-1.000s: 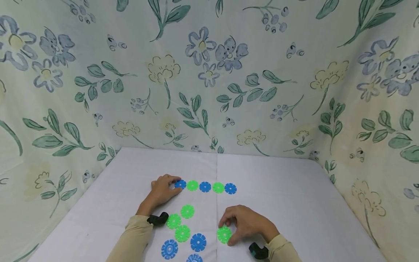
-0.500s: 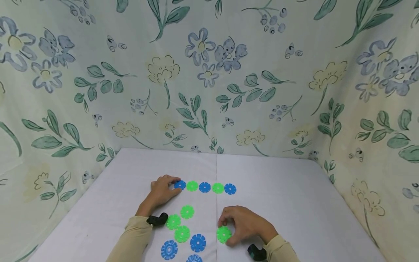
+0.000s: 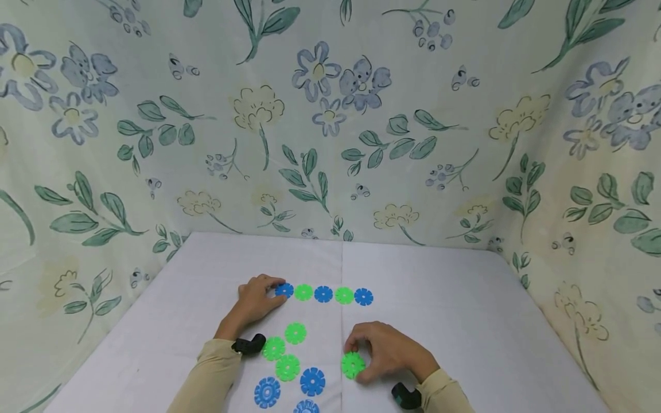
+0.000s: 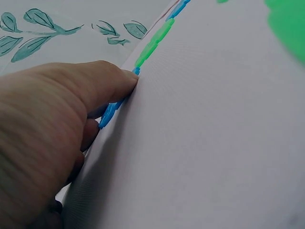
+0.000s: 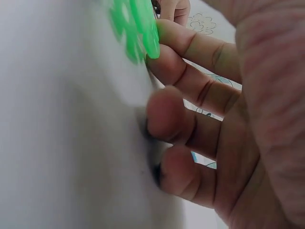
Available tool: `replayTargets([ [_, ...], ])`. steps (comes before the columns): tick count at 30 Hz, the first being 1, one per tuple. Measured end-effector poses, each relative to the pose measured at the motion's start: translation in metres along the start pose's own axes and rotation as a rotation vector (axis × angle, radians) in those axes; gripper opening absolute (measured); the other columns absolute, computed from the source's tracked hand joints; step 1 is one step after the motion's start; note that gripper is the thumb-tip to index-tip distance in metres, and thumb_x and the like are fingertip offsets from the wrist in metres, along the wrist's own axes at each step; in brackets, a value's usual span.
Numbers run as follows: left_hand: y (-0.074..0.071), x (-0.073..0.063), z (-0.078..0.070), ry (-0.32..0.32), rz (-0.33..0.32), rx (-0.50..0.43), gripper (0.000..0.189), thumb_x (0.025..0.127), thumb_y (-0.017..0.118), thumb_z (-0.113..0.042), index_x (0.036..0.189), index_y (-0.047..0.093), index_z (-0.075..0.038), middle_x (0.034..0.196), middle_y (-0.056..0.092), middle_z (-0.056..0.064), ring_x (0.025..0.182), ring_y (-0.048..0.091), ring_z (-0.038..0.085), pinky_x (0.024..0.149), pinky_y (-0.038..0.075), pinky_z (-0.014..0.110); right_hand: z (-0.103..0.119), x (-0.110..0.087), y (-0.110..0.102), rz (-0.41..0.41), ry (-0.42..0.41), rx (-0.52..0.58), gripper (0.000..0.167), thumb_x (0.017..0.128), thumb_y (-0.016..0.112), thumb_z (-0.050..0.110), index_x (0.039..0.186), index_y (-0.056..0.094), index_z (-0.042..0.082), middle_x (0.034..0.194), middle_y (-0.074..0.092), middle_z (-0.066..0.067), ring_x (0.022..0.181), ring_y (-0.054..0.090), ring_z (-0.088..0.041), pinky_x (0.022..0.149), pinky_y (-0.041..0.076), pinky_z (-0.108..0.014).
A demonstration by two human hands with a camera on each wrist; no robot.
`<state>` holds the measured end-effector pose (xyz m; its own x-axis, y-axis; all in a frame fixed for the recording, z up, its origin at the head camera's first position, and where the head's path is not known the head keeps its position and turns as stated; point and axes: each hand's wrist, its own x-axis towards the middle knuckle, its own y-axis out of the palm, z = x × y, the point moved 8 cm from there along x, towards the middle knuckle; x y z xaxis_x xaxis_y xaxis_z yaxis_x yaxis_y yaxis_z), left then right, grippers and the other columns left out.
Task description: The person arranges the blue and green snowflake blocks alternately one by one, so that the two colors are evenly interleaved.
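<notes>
Flower-shaped plastic interlocking discs, blue and green with notched rims, lie on the white cloth. My left hand (image 3: 254,299) pinches the edges of the blue disc (image 3: 284,290) at the left end of a row. In the left wrist view that blue disc (image 4: 109,115) shows edge-on beneath the thumb. Rightward the row runs on with a green disc (image 3: 303,292), a blue one (image 3: 323,294), a green one (image 3: 344,296) and a blue one (image 3: 364,296). Nearer me, my right hand (image 3: 388,349) holds a green disc (image 3: 353,365) between thumb and fingertips.
Loose green discs (image 3: 287,367) lie close to the left wrist's black camera (image 3: 250,345). Several blue discs (image 3: 312,381) are at the near edge of the view. A floral curtain (image 3: 330,172) hangs behind and beside the white table (image 3: 439,298).
My right hand and its green disc have shifted slightly away from me over the cloth. The left hand stays on the row's end disc.
</notes>
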<state>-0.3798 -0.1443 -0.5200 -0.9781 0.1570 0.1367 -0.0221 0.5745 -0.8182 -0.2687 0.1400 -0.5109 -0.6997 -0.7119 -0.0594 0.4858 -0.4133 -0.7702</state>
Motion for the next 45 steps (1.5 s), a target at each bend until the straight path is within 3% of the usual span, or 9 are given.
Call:
replayTargets([
  [15,-0.001,0.001,0.000,0.016,-0.005,0.013,0.043,0.088,0.075,-0.042,0.128,0.068,-0.028,0.123,0.065,0.002,0.116,0.055,0.025,0.093,0.029,0.051,-0.010,-0.004,-0.018,-0.114,0.099,-0.003,0.041,0.069,0.087,0.042,0.104,0.067,0.036,0.094,0.063,0.017,0.072,0.054,-0.004,0.065,0.048,-0.023],
  [24,-0.001,0.002,0.001,0.006,-0.003,0.014,0.043,0.088,0.075,-0.043,0.128,0.068,-0.029,0.123,0.065,0.001,0.116,0.055,0.025,0.094,0.029,0.051,-0.012,-0.007,-0.041,-0.239,0.150,-0.039,0.041,0.068,0.089,0.036,0.102,0.067,0.032,0.095,0.062,0.015,0.078,0.056,-0.011,0.065,0.049,-0.024],
  [29,-0.001,0.001,0.000,0.004,-0.002,0.009,0.043,0.087,0.075,-0.042,0.128,0.068,-0.028,0.123,0.065,0.002,0.117,0.055,0.025,0.094,0.028,0.051,-0.015,-0.010,-0.050,-0.305,0.191,-0.091,0.040,0.068,0.089,0.039,0.101,0.066,0.034,0.092,0.060,0.017,0.070,0.053,-0.007,0.061,0.047,-0.024],
  [39,0.001,0.002,0.001,0.009,-0.005,0.015,0.043,0.088,0.074,-0.043,0.128,0.068,-0.030,0.123,0.065,0.000,0.116,0.055,0.024,0.093,0.028,0.050,-0.017,-0.015,-0.080,-0.511,0.189,-0.154,0.042,0.065,0.091,0.035,0.099,0.067,0.032,0.089,0.059,0.018,0.059,0.049,-0.005,0.053,0.042,-0.022],
  [45,0.003,0.002,0.004,-0.001,0.003,0.019,0.043,0.088,0.074,-0.044,0.128,0.067,-0.030,0.123,0.064,0.000,0.116,0.055,0.024,0.095,0.028,0.049,-0.016,-0.015,-0.086,-0.567,0.190,-0.170,0.043,0.065,0.090,0.036,0.100,0.067,0.030,0.090,0.061,0.017,0.060,0.049,-0.005,0.052,0.042,-0.023],
])
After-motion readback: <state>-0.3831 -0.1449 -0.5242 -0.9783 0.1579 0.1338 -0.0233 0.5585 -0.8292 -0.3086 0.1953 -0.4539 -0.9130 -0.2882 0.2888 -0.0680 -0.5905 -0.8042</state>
